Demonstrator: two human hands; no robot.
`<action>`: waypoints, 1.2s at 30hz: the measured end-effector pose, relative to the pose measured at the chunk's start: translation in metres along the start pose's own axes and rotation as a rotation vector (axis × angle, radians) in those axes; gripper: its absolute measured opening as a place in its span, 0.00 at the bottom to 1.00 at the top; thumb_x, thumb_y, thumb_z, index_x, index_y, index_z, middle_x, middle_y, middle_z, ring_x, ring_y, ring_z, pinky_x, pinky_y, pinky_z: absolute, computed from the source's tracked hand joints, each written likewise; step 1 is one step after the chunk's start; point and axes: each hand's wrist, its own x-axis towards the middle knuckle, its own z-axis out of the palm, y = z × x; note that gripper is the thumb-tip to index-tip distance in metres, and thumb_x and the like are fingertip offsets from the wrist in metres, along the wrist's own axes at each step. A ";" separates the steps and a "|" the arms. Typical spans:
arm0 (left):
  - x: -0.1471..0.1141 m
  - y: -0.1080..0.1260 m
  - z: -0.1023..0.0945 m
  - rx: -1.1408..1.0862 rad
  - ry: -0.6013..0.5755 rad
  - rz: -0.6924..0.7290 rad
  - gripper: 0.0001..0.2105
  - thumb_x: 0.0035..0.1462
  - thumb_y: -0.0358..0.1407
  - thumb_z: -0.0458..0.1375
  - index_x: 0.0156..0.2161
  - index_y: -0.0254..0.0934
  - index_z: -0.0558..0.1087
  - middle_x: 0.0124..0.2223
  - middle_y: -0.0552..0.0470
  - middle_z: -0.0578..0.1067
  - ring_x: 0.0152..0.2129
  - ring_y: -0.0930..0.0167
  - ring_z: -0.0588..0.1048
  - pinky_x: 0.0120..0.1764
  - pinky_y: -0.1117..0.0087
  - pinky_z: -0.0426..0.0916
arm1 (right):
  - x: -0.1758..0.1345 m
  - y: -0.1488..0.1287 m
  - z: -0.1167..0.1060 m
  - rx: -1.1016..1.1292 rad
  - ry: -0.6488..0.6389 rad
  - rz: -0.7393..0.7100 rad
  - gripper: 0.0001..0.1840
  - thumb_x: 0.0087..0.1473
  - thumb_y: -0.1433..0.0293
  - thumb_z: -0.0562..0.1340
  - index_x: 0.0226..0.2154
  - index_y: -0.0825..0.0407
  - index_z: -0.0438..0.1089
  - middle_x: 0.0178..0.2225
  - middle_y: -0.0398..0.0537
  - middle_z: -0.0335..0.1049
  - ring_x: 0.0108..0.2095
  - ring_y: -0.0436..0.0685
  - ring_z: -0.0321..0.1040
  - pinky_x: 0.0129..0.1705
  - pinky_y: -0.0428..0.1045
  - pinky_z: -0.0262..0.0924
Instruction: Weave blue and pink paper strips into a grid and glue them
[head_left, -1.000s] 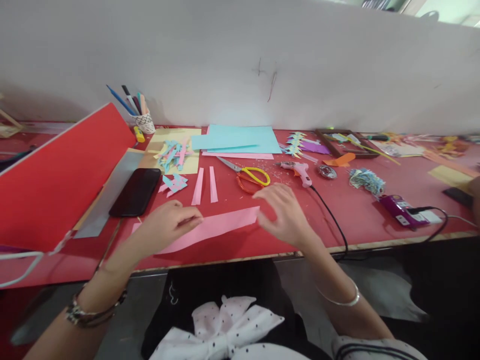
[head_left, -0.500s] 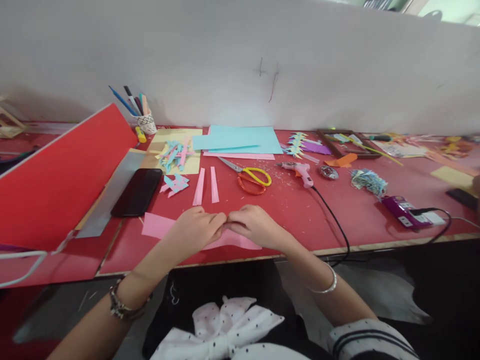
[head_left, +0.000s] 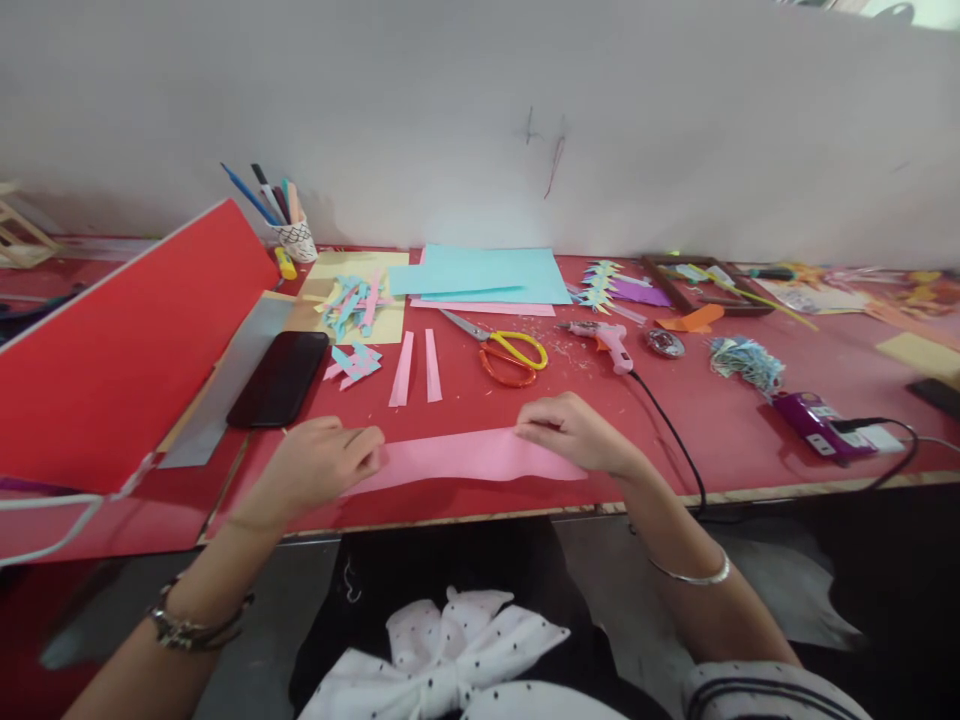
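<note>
A long pink paper strip (head_left: 457, 458) stretches between my hands near the table's front edge, its lower edge slightly wavy. My left hand (head_left: 319, 468), fingers curled, pinches it toward the left end. At the upper edge on the right, my right hand (head_left: 574, 432) has thumb and fingers closed on the same paper, with a corner showing below. Beyond the hands lie two narrow pink strips (head_left: 402, 370) and scissors (head_left: 517, 355) with yellow and orange handles. Small blue and pink paper pieces (head_left: 356, 365) are heaped to the left of the strips.
A black phone (head_left: 277, 380) lies beside a leaning red board (head_left: 142, 350). Blue paper sheets (head_left: 495, 272) lie at the back. To the right are a pink glue gun (head_left: 611, 345) with its cord, a purple power socket box (head_left: 817, 430) and a brown tray (head_left: 675, 290).
My hands were together at the middle of the pink paper. They have moved apart, left and right, along it, and more of the strip now shows between them.
</note>
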 end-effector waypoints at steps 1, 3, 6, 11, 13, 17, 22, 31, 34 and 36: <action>-0.004 -0.003 -0.001 0.012 -0.008 -0.009 0.18 0.57 0.25 0.43 0.17 0.38 0.60 0.13 0.58 0.63 0.11 0.75 0.60 0.20 0.71 0.51 | -0.003 0.002 -0.003 -0.018 0.000 0.008 0.15 0.55 0.67 0.52 0.19 0.54 0.58 0.17 0.38 0.54 0.20 0.44 0.50 0.23 0.40 0.45; -0.011 -0.011 -0.003 0.013 -0.016 -0.059 0.18 0.57 0.25 0.43 0.17 0.39 0.60 0.12 0.58 0.61 0.11 0.74 0.60 0.19 0.71 0.50 | -0.007 0.004 -0.008 -0.053 -0.003 0.023 0.15 0.55 0.67 0.52 0.19 0.54 0.58 0.18 0.38 0.55 0.20 0.44 0.51 0.24 0.41 0.46; -0.023 -0.023 -0.007 0.001 -0.053 -0.187 0.16 0.54 0.26 0.45 0.17 0.39 0.60 0.10 0.59 0.57 0.10 0.74 0.59 0.19 0.72 0.47 | -0.013 0.003 -0.016 -0.100 -0.001 0.030 0.15 0.55 0.67 0.52 0.19 0.54 0.59 0.17 0.38 0.56 0.20 0.44 0.52 0.24 0.41 0.47; -0.043 -0.045 -0.012 0.032 -0.114 -0.300 0.15 0.54 0.30 0.45 0.17 0.39 0.60 0.09 0.59 0.57 0.10 0.74 0.58 0.18 0.74 0.45 | -0.023 0.000 -0.031 -0.196 0.107 0.013 0.16 0.56 0.66 0.52 0.19 0.54 0.62 0.17 0.39 0.61 0.18 0.44 0.55 0.22 0.40 0.48; -0.044 -0.048 -0.013 0.071 -0.115 -0.365 0.16 0.55 0.32 0.45 0.17 0.40 0.62 0.10 0.59 0.58 0.10 0.73 0.60 0.17 0.73 0.46 | -0.024 -0.001 -0.032 -0.269 0.155 -0.031 0.17 0.57 0.66 0.52 0.21 0.55 0.64 0.18 0.41 0.65 0.20 0.45 0.59 0.23 0.41 0.50; -0.023 -0.036 -0.014 0.100 -0.021 -0.378 0.14 0.57 0.30 0.44 0.24 0.41 0.69 0.13 0.58 0.64 0.13 0.72 0.64 0.20 0.72 0.55 | -0.018 -0.004 -0.018 -0.542 0.120 -0.256 0.19 0.60 0.67 0.49 0.24 0.54 0.69 0.24 0.46 0.72 0.25 0.48 0.64 0.30 0.44 0.54; 0.012 -0.005 -0.005 -0.148 -0.008 -0.284 0.13 0.57 0.30 0.45 0.30 0.37 0.71 0.27 0.52 0.75 0.26 0.71 0.72 0.32 0.71 0.66 | -0.016 0.004 0.013 -0.906 0.219 -0.422 0.17 0.59 0.77 0.48 0.27 0.55 0.69 0.30 0.49 0.73 0.29 0.51 0.63 0.35 0.48 0.54; 0.017 0.033 0.048 -0.375 -0.471 -0.335 0.20 0.58 0.38 0.49 0.55 0.33 0.61 0.55 0.42 0.66 0.53 0.62 0.63 0.52 0.60 0.59 | -0.032 0.043 0.035 -0.620 0.121 0.038 0.09 0.50 0.64 0.60 0.31 0.54 0.68 0.41 0.56 0.68 0.41 0.58 0.64 0.42 0.52 0.59; 0.022 0.033 0.054 -0.400 -0.482 -0.360 0.21 0.59 0.39 0.49 0.56 0.36 0.59 0.56 0.42 0.65 0.54 0.62 0.61 0.54 0.58 0.56 | -0.030 0.039 0.035 -0.535 0.093 0.220 0.18 0.48 0.61 0.61 0.39 0.55 0.66 0.45 0.59 0.65 0.46 0.61 0.62 0.45 0.55 0.58; 0.026 0.030 0.055 -0.416 -0.502 -0.365 0.21 0.58 0.40 0.50 0.56 0.35 0.60 0.56 0.41 0.65 0.53 0.61 0.62 0.54 0.57 0.55 | -0.027 0.034 0.033 -0.508 0.049 0.276 0.21 0.49 0.62 0.60 0.45 0.54 0.63 0.46 0.58 0.64 0.46 0.62 0.61 0.46 0.57 0.57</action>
